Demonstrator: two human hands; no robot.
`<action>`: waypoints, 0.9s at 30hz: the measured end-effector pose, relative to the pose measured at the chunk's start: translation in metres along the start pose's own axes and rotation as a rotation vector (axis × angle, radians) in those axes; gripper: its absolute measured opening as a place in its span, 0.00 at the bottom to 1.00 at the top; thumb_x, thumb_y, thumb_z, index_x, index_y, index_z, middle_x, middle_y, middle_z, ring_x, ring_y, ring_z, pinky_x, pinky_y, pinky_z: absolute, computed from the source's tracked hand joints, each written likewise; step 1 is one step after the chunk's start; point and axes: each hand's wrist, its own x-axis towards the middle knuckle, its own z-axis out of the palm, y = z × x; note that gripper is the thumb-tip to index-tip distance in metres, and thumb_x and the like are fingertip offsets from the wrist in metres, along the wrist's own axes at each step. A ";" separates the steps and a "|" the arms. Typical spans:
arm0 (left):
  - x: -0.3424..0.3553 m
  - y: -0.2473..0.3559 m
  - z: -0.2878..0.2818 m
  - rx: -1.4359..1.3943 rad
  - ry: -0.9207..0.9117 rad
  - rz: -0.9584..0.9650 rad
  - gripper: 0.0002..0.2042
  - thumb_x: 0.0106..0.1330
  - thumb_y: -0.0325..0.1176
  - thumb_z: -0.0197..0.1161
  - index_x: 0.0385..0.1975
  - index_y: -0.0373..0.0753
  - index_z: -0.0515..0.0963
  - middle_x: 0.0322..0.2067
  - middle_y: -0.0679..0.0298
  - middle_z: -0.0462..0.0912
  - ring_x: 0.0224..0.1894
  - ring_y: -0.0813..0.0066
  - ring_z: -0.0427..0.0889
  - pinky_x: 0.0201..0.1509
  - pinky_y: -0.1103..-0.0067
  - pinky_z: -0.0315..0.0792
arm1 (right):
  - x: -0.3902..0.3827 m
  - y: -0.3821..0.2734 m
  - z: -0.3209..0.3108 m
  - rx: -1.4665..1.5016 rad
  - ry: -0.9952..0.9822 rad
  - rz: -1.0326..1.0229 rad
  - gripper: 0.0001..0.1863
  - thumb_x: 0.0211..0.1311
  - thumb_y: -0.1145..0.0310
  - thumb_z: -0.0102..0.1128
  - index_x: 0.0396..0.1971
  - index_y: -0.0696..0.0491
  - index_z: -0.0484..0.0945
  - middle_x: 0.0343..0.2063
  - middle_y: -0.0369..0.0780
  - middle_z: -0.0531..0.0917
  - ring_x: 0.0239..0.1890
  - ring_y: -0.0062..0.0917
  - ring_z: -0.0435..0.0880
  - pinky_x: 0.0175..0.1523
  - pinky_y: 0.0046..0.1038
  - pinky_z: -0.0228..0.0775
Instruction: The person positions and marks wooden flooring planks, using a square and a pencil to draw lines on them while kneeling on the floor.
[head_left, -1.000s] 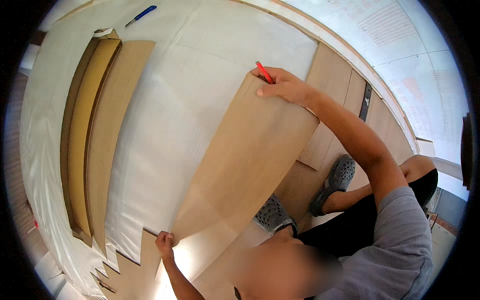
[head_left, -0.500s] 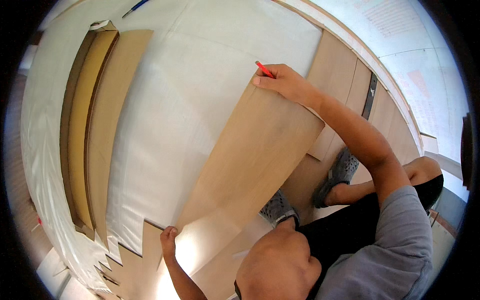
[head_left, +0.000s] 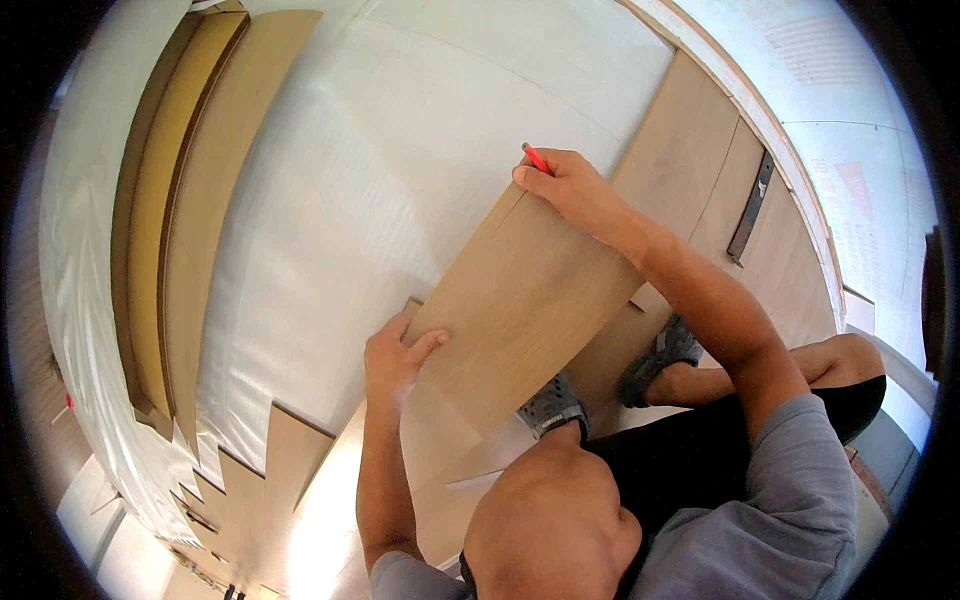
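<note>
A wood-look floor plank (head_left: 535, 285) lies slanted in front of me, its near part crossing a bright patch of light. My right hand (head_left: 575, 190) is closed on its far end, a red pencil (head_left: 538, 158) sticking out between thumb and fingers. Along the plank's left edge, my left hand (head_left: 390, 360) grips with the thumb on top and the fingers at the rim, partly hidden. Beneath the plank's far part is the white sheet underlay (head_left: 350, 150).
An opened cardboard box (head_left: 150, 200) lies at the left, with another plank (head_left: 225, 170) alongside. Laid planks (head_left: 680, 130) line the right wall, a dark metal bar (head_left: 752, 210) on top. Stepped plank ends (head_left: 255, 490) run at lower left. My grey clogs (head_left: 555, 405) stand beside the held plank.
My left hand has moved up the plank's left edge from its near end. The right hand keeps its hold on the plank and pencil. The view has shifted slightly.
</note>
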 end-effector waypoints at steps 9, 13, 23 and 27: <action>-0.004 0.000 0.027 -0.074 0.058 -0.003 0.26 0.52 0.47 0.78 0.18 0.35 0.67 0.15 0.68 0.65 0.22 0.79 0.59 0.24 0.76 0.60 | -0.009 0.007 -0.017 -0.096 0.076 -0.032 0.21 0.69 0.55 0.58 0.24 0.58 0.71 0.17 0.32 0.66 0.23 0.17 0.63 0.29 0.29 0.59; -0.002 -0.024 0.024 -0.014 0.024 -0.047 0.25 0.55 0.55 0.72 0.27 0.34 0.77 0.22 0.59 0.78 0.26 0.70 0.73 0.32 0.69 0.69 | 0.012 0.010 0.005 -0.126 0.016 -0.114 0.21 0.69 0.55 0.59 0.25 0.58 0.71 0.17 0.33 0.66 0.24 0.17 0.63 0.30 0.28 0.60; -0.003 -0.023 0.037 0.064 0.034 -0.022 0.33 0.59 0.69 0.58 0.29 0.37 0.84 0.31 0.49 0.85 0.40 0.46 0.84 0.45 0.58 0.76 | -0.009 0.044 -0.008 -0.140 -0.002 -0.169 0.13 0.69 0.59 0.61 0.37 0.55 0.78 0.33 0.30 0.75 0.39 0.18 0.69 0.50 0.23 0.62; -0.012 -0.034 0.036 -0.022 0.058 -0.044 0.32 0.58 0.68 0.59 0.30 0.37 0.84 0.32 0.50 0.85 0.40 0.48 0.84 0.45 0.58 0.75 | -0.013 0.029 0.015 -0.117 -0.014 -0.116 0.15 0.69 0.55 0.61 0.39 0.54 0.79 0.33 0.30 0.75 0.40 0.19 0.69 0.53 0.24 0.60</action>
